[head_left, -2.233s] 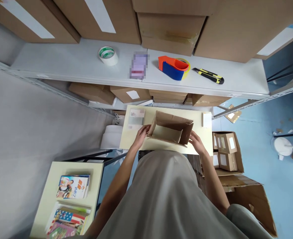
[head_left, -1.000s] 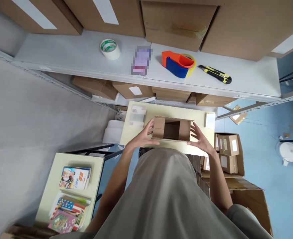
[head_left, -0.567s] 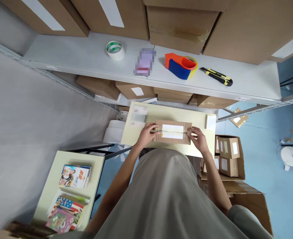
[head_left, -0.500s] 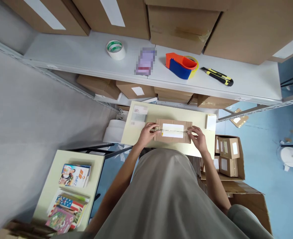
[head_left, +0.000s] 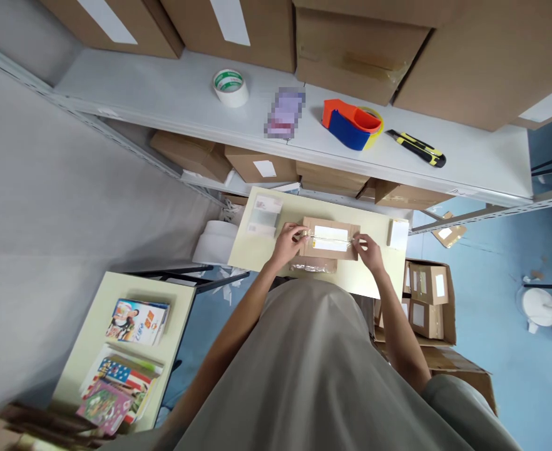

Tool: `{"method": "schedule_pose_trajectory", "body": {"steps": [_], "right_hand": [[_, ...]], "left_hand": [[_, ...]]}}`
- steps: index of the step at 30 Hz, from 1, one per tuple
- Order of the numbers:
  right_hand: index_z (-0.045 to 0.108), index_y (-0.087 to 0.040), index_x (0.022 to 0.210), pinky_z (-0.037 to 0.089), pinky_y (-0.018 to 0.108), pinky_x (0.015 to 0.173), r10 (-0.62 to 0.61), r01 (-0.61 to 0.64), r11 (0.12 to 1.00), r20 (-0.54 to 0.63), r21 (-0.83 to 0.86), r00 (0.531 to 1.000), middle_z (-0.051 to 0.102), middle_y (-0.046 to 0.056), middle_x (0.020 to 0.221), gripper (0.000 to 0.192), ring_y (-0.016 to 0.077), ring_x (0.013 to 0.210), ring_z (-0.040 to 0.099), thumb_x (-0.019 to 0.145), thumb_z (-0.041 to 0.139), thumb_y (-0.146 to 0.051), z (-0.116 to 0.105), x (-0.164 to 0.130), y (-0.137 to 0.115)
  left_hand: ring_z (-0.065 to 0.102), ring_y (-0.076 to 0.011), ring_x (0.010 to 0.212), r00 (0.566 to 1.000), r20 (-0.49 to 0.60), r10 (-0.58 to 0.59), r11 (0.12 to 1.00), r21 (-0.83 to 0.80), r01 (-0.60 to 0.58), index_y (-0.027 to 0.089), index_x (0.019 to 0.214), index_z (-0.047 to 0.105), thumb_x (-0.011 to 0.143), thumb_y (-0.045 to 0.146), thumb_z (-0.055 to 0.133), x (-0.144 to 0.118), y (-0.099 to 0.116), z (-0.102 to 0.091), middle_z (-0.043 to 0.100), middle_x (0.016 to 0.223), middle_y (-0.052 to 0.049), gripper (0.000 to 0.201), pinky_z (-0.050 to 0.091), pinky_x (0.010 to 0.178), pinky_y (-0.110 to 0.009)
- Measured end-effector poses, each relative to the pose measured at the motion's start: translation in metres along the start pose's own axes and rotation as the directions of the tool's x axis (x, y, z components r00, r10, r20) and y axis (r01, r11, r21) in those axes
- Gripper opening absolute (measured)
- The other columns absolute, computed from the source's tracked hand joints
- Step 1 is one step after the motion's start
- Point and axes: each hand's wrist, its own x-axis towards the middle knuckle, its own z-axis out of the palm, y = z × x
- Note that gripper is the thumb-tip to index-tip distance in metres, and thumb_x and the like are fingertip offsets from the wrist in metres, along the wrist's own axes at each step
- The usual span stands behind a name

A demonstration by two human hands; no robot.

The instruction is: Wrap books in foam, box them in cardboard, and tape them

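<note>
A small brown cardboard box (head_left: 330,245) with a white label across its top seam lies flat on the pale yellow table (head_left: 266,250). My left hand (head_left: 288,242) grips the box's left end with fingertips at the seam. My right hand (head_left: 368,252) grips the right end the same way. The top flaps are held together between both hands. A shiny strip of tape shows along the box's near side (head_left: 313,267).
Label sheets (head_left: 264,216) lie left of the box, a white pad (head_left: 398,233) right. The shelf behind holds a tape roll (head_left: 230,86), a tape dispenser (head_left: 351,119) and a utility knife (head_left: 417,148). Books (head_left: 135,322) sit lower left; a carton of small boxes (head_left: 426,294) stands right.
The box stood open with its hollow showing; it now lies flat with the labelled seam up. My hands moved from its sides to the two ends of the seam.
</note>
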Motion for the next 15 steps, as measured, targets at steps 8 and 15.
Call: {"method": "schedule_pose_trajectory", "body": {"steps": [8,15], "right_hand": [[0.076,-0.027,0.133,0.071,0.054,0.090,0.037,-0.037,0.999,0.022,-0.013,0.999,0.074,0.019,0.156,0.072,0.0347,0.112,0.080,0.098,0.061,-0.088,0.025,-0.033,0.004],[0.078,-0.027,0.125,0.074,0.057,0.092,0.078,-0.078,0.997,0.029,-0.017,0.997,0.078,0.013,0.148,0.066,0.0301,0.100,0.080,0.091,0.070,-0.083,0.020,-0.020,0.008]], "left_hand": [[0.075,-0.0252,0.112,0.994,-0.032,-0.103,0.994,-0.050,0.101,0.023,0.129,0.080,0.104,0.049,0.070,-0.015,-0.031,0.002,0.073,0.136,-0.014,0.037,0.067,0.105,-0.044],[0.076,-0.0246,0.114,0.995,-0.030,-0.100,0.992,-0.079,0.097,0.023,0.126,0.081,0.102,0.058,0.071,-0.008,-0.031,0.004,0.075,0.132,-0.013,0.043,0.067,0.104,-0.042]]}}
